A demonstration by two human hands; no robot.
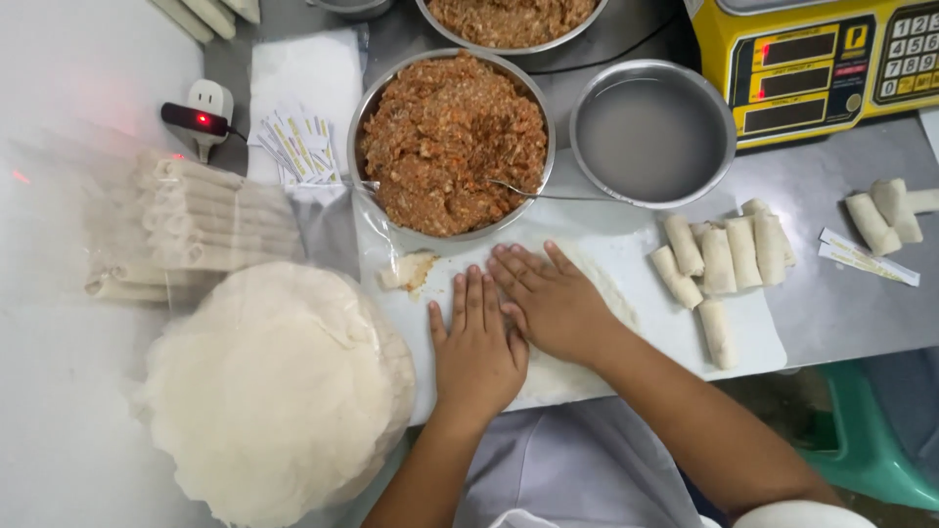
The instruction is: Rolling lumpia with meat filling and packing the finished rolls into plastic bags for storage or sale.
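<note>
Both my hands lie flat, palms down, on a thin round wrapper (606, 284) spread on a white cutting board (753, 337). My left hand (476, 342) is beside my right hand (553, 298), fingers together and pointing away from me; the right one partly overlaps it. What is under the palms is hidden. Just beyond the fingertips stands a metal bowl of brown minced filling (452, 142) with a spoon (548, 194) in it. A stack of round wrappers (279, 386) lies at the left.
Several finished rolls (724, 259) lie on the board's right side, more rolls (885, 215) farther right. A bag of rolls (196, 230) is at the left. A metal bowl of water (652, 132), a yellow scale (822, 64), small sachets (298, 147) and a second filling bowl (511, 20) stand behind.
</note>
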